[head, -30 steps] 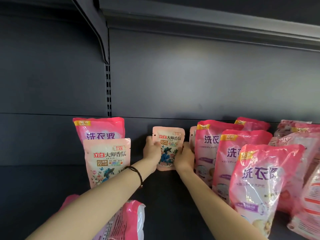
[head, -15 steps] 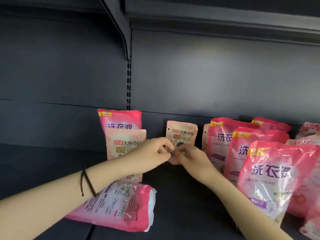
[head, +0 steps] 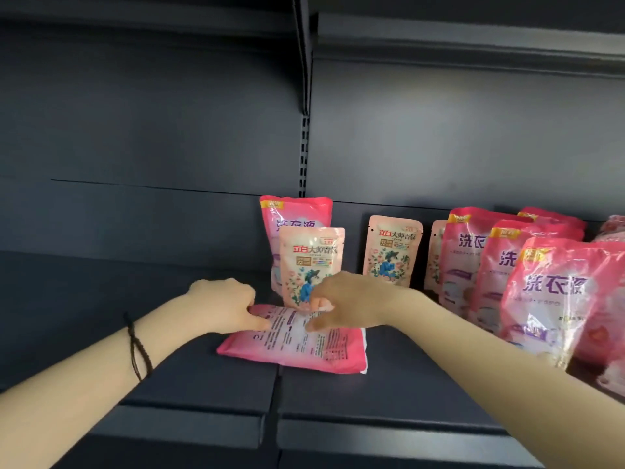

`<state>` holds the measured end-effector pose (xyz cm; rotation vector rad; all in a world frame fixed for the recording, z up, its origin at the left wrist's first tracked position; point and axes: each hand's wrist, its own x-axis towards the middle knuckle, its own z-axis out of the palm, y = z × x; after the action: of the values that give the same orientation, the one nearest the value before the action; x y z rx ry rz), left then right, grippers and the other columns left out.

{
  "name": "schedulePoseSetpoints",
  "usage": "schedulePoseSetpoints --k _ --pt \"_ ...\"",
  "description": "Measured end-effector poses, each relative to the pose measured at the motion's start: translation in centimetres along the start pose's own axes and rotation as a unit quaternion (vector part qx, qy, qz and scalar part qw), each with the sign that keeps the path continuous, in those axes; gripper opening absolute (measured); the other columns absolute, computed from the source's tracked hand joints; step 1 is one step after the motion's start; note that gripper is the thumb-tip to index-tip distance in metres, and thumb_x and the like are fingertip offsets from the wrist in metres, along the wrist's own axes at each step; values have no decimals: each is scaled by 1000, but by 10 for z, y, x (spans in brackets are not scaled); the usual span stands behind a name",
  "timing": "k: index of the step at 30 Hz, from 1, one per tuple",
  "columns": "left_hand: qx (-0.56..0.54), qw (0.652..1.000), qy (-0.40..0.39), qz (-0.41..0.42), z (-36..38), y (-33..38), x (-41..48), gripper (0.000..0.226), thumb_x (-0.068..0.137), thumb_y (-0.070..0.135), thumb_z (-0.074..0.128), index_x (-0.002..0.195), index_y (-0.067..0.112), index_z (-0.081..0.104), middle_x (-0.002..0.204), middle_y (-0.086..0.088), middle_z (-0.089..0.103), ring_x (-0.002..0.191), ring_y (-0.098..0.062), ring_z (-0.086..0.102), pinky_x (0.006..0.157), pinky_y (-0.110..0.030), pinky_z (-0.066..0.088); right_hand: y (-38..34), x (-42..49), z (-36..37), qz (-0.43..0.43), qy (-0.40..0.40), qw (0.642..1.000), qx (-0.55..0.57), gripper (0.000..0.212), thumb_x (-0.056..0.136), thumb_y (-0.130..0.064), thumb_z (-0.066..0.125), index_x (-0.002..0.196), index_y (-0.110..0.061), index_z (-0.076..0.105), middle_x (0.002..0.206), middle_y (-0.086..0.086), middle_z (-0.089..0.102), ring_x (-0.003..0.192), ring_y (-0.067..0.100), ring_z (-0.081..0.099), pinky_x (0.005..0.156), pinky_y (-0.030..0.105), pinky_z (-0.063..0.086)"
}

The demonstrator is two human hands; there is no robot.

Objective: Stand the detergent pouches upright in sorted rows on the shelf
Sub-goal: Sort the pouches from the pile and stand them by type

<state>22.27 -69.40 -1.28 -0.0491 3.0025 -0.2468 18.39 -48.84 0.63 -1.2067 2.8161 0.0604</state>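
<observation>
A dark grey metal shelf point(head: 203, 384) is carrying the goods, and a seam is running from front to back across its middle. Behind it a dark back panel point(head: 152, 130) is rising, with a slotted upright point(head: 304, 147) in the centre, and an upper shelf point(head: 456, 42) is hanging over everything.

The left hand point(head: 226, 306), with a thin dark bracelet point(head: 137, 346) around its wrist, is reaching to the far left corner of the lying pouch point(head: 304, 350). Its fingers are curling together at that edge and the thumb is lying on the printed face. The right hand point(head: 351, 302) is doing the same just beside it: the fingers point(head: 319, 304) are bending down over the far edge and the thumb is pressing on the face, so both hands are gripping this pouch.

The lying pouch is resting flat on the shelf near the seam, pink at the borders, with its back side of small text facing up. Just behind it a small pale pouch point(head: 313, 262) with a flower picture is standing upright and is leaning on a tall pink pouch point(head: 294, 214). A second small pouch point(head: 394, 252) is standing alone to the right, near the back panel. Further right, big pink pouches point(head: 554, 289) are standing one in front of the other in a crowded row.
</observation>
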Motion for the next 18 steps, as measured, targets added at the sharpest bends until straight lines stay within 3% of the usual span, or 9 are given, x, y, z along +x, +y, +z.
schedulePoseSetpoints --k 4,7,11,13,15,18 --pt "-132 990 -38 -38 30 -33 5 79 77 76 49 136 23 48 127 6 57 110 -14 57 90 -34 50 -43 15 21 -22 20 999 -15 56 80 -60 62 120 -20 57 121 -2 58 112 20 53 88 39 48" --pt "-212 976 -29 -33 45 -40 5 82 73 74 56 135 20 50 126 2 59 109 -15 58 94 -35 50 -55 26 36 -24 38 998 -40 59 77 -58 67 122 -21 59 120 -1 58 110 22 56 84 42 52" --pt "-338 940 -19 -33 52 -36 4 70 77 63 64 131 20 53 120 3 62 100 -18 62 73 -28 51 -57 29 45 -31 66 993 -88 46 80 -46 69 118 -21 63 115 0 61 104 23 58 76 37 53" --pt "-359 933 -22 -31 56 -35 4 65 76 63 65 126 22 56 117 0 65 95 -18 61 67 -28 48 -59 27 48 -48 94 986 -131 28 83 -36 63 103 -15 65 99 5 62 88 27 60 66 32 49" --pt "-374 927 -21 -30 57 -35 5 57 78 63 63 119 24 59 115 -1 66 94 -18 60 67 -28 46 -60 24 53 -51 124 979 -152 17 85 -26 55 85 -11 62 81 7 56 73 28 55 59 29 42" --pt "-429 903 -3 -21 53 -33 3 33 86 56 57 104 29 64 105 6 65 93 -11 60 69 -26 49 -51 20 60 -24 174 977 -118 23 94 -26 46 86 -11 62 79 6 56 73 29 53 60 31 36"
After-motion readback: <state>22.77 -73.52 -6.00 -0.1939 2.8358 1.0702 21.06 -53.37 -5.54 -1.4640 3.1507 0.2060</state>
